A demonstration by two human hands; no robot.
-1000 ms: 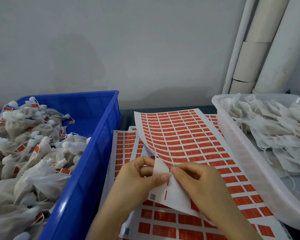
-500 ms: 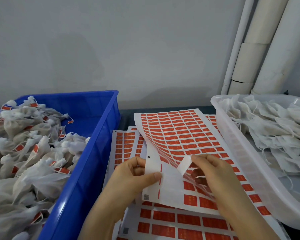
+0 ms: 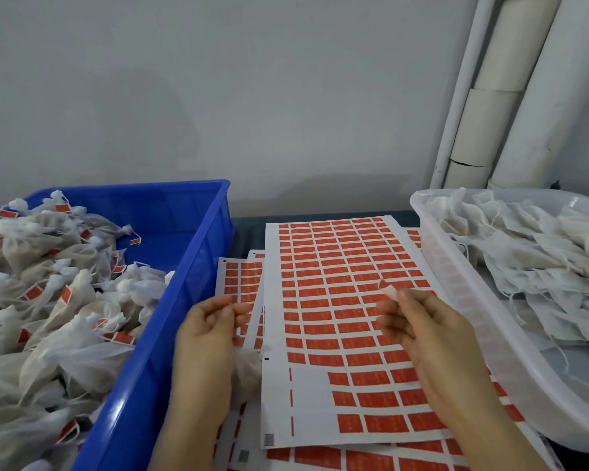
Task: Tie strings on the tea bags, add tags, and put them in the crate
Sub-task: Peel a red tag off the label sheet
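The top tag sheet (image 3: 337, 300), white with rows of red stickers, lies flat on a stack between two containers. My right hand (image 3: 432, 341) hovers over it and pinches one peeled red tag (image 3: 386, 287) between thumb and forefinger, white backing side showing. My left hand (image 3: 208, 338) hangs over the sheet's left edge with curled fingers. A pale mesh tea bag (image 3: 249, 367) pokes out from under its palm. The blue crate (image 3: 198, 266) on the left holds several tied, tagged tea bags (image 3: 48, 300).
A white plastic tub (image 3: 483, 317) on the right is piled with untied tea bags (image 3: 541, 260) and loose strings. More tag sheets (image 3: 242, 277) lie under the top one. A grey wall and white pipes (image 3: 510, 96) stand behind.
The bent corner of the top sheet has dropped flat. My left hand let go of the sheet. My right hand lifted away with the peeled tag.
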